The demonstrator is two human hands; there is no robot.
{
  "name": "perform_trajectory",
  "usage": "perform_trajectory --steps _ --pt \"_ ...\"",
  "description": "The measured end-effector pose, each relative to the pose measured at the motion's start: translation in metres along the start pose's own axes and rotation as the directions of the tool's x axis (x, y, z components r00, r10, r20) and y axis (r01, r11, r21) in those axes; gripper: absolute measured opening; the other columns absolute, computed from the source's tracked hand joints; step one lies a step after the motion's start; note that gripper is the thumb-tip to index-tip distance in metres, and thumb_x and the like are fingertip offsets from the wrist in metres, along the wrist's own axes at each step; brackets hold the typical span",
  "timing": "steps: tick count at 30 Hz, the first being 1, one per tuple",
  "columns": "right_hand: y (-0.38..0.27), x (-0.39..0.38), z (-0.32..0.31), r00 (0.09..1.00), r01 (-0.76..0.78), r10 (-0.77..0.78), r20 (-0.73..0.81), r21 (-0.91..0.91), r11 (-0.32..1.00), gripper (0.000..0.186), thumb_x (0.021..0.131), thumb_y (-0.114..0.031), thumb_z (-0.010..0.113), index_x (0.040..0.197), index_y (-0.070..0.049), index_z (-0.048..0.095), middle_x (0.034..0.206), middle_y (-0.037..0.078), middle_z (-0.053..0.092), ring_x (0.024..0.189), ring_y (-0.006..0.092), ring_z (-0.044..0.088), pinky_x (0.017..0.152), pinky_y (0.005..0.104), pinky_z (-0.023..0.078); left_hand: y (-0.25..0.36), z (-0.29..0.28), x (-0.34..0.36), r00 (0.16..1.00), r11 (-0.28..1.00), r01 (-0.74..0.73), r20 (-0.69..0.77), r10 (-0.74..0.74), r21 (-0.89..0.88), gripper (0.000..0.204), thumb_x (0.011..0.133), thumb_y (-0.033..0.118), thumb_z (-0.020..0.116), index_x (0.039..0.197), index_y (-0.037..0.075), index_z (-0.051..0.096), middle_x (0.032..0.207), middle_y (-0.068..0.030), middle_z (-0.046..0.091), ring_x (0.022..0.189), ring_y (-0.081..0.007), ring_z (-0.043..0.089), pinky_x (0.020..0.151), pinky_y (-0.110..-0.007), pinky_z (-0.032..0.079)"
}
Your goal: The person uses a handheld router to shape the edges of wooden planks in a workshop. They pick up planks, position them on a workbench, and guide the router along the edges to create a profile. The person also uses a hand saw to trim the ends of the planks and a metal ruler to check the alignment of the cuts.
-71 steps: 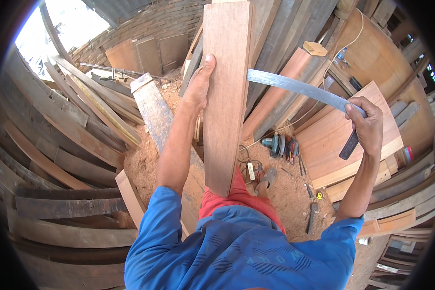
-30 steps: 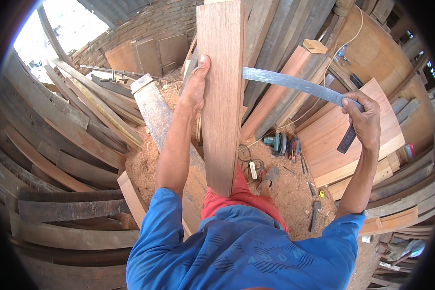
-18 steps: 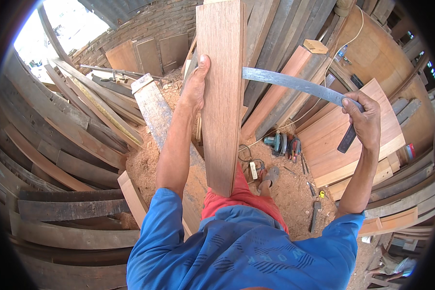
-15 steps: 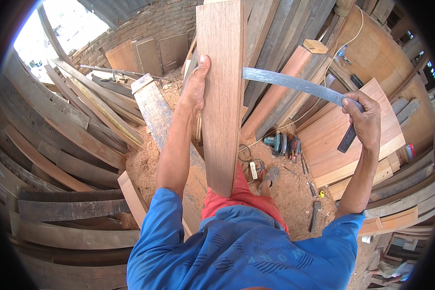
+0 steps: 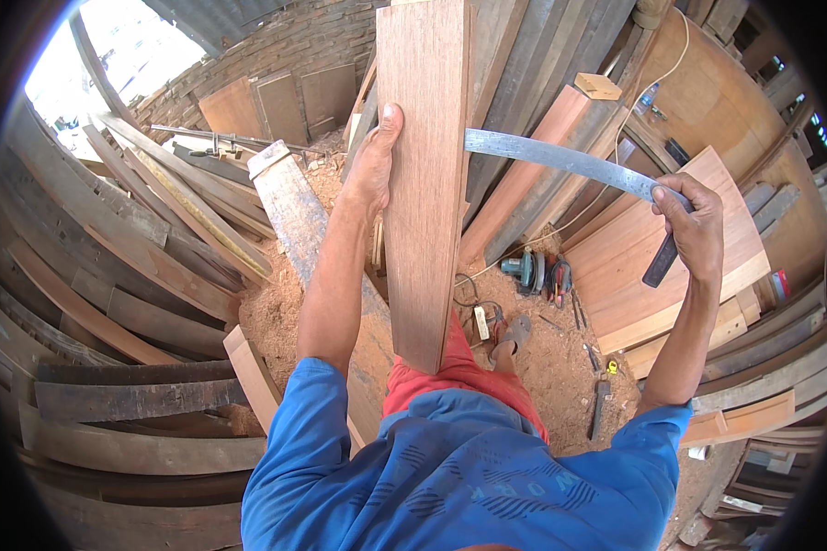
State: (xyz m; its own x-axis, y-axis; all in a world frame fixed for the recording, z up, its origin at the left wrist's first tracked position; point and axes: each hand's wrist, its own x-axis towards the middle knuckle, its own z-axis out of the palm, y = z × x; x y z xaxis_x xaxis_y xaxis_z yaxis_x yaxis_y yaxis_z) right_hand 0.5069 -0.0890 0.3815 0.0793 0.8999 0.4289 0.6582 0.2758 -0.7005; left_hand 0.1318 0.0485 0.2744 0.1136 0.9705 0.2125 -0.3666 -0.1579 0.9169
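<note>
A long brown wooden board stands steeply in front of me, its lower end close to my red shorts. My left hand grips its left edge, thumb along the edge and the other fingers hidden behind. In my right hand is a carpenter's square with a long metal blade and a short dark arm. Thumb and fingers close around it near the corner. The blade's far end meets the board's right edge; whether it touches or passes behind, I cannot tell.
Curved-looking stacks of planks fill the left side. A worn plank bench runs beside my left arm. On the sawdust-covered floor lie a green circular saw, cords and a yellow tape measure. Wide pale boards lean at the right.
The board's upper end has shifted very slightly to the right, and the square's blade with it. Both hands keep their grips.
</note>
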Motion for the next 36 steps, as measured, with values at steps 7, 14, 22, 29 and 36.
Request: perform_trajectory --steps 7,14,22,29,36 --pt "0.001 -0.002 -0.001 1.000 -0.004 0.004 -0.008 0.015 1.000 0.015 0.092 -0.016 0.074 0.097 -0.002 0.073 0.072 -0.002 0.061 0.057 0.0024 0.047 0.050 0.0200 0.036 0.005 0.004 -0.004 1.000 1.000 0.004 0.026 -0.004 -0.003 0.093 0.093 0.068 0.054 0.141 -0.012 0.045 0.128 -0.0277 0.061 0.119 -0.0291 0.065 0.099 -0.038 0.056" --pt "0.001 -0.003 -0.003 0.999 -0.043 0.043 -0.016 0.030 0.999 0.014 0.092 -0.015 0.073 0.097 -0.002 0.073 0.072 -0.001 0.061 0.057 0.0025 0.048 0.050 0.0200 0.037 0.001 0.005 0.001 0.999 1.000 -0.002 0.048 0.003 -0.013 0.094 0.094 0.069 0.053 0.144 -0.010 0.041 0.131 -0.0286 0.060 0.120 -0.0296 0.064 0.100 -0.039 0.055" --pt "0.005 -0.003 -0.006 0.999 -0.029 0.029 -0.028 -0.007 1.000 0.014 0.092 -0.015 0.074 0.096 -0.002 0.073 0.071 -0.002 0.061 0.057 0.0028 0.048 0.050 0.0204 0.037 -0.006 0.004 0.007 0.999 1.000 0.015 0.044 -0.016 0.016 0.104 0.089 0.074 0.055 0.144 -0.014 0.039 0.132 -0.0312 0.058 0.125 -0.0325 0.061 0.103 -0.040 0.054" --pt "0.007 -0.005 -0.008 0.999 -0.043 0.043 -0.032 0.016 0.999 0.014 0.092 -0.016 0.074 0.095 -0.002 0.073 0.071 -0.002 0.061 0.057 0.0026 0.048 0.050 0.0202 0.037 -0.009 0.004 0.008 0.999 1.000 0.014 0.029 -0.014 0.028 0.110 0.087 0.075 0.057 0.144 -0.016 0.036 0.132 -0.0342 0.056 0.124 -0.0355 0.061 0.102 -0.042 0.053" --pt "0.008 -0.004 -0.008 0.999 -0.017 0.017 -0.028 -0.011 1.000 0.015 0.092 -0.017 0.074 0.095 -0.003 0.073 0.071 -0.002 0.061 0.056 0.0026 0.048 0.049 0.0204 0.037 -0.005 0.006 0.005 1.000 0.999 0.001 0.024 -0.002 0.049 0.106 0.088 0.074 0.057 0.142 -0.015 0.039 0.128 -0.0343 0.058 0.121 -0.0352 0.063 0.099 -0.042 0.055"
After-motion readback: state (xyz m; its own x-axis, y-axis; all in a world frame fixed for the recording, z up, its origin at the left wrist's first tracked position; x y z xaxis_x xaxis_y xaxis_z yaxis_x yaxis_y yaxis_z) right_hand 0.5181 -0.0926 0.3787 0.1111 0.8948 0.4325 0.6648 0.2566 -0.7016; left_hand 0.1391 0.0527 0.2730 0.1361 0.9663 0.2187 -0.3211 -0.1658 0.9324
